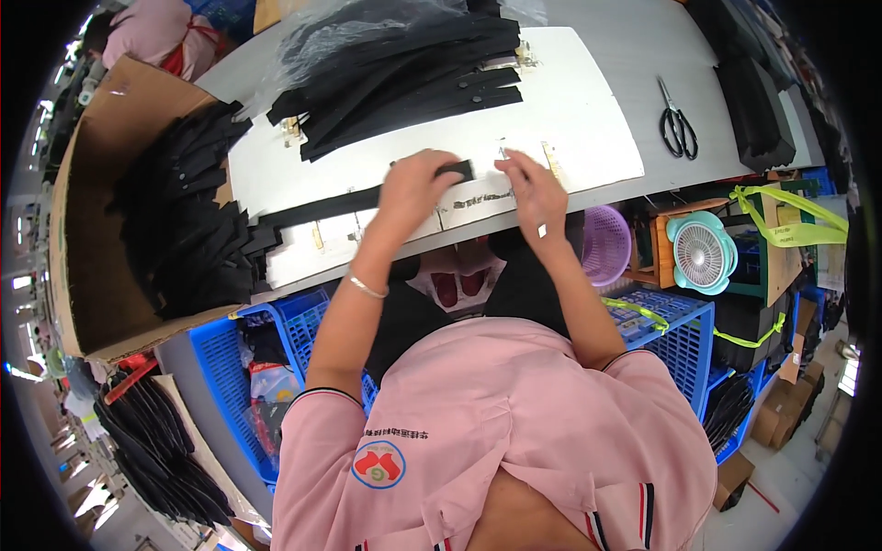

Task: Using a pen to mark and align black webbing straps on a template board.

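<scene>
A long black fabric strip [331, 204] lies along the near part of a white board [593, 119] on the table. My left hand [412, 195] is closed on this strip close to its right end, which sticks out past the fingers. To the right, my right hand [540, 197] hovers over the board with thumb and forefinger drawn together. Something tiny and pale shows at those fingertips, too small to name. Farther back on the board rests a pile of black strips [404, 78], some with a round snap or button, partly under clear plastic.
At left, a cardboard box [92, 184] holds many black strips spilling toward the board. Black-handled scissors [678, 133] lie at right beside a black stack [753, 115]. Below the table edge are a purple basket [606, 243], a small fan [703, 253] and blue crates [225, 367].
</scene>
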A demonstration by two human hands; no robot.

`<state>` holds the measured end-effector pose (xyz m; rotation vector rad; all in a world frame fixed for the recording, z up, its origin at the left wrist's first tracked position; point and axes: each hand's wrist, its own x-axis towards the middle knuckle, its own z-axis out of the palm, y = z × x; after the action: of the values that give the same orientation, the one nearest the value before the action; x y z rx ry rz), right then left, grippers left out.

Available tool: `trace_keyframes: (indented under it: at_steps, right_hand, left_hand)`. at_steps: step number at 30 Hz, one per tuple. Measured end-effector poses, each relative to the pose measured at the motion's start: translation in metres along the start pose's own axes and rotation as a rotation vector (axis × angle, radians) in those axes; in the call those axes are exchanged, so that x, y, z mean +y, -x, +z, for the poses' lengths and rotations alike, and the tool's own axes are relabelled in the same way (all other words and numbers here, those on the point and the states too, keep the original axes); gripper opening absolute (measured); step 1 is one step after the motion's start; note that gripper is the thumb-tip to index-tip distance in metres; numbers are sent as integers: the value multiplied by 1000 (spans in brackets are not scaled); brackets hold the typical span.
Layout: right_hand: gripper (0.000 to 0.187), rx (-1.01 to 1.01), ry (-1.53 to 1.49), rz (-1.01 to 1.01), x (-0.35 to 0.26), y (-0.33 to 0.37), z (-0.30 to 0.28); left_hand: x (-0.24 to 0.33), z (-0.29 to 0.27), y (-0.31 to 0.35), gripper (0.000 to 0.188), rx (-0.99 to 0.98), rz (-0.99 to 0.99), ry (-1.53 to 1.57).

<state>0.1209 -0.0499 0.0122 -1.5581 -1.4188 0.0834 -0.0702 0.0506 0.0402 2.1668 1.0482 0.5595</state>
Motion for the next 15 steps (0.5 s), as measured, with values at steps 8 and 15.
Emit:
trace_keyframes:
  at_steps: [8,15]
  right_hand:
    - [46,-88,350,-291,15,22,-26]
    - [45,-54,576,-341,38,27,-45]
  left_hand:
    - [18,22,7,26,142,14,6]
    - [-8,3,71,34,427,16,-268]
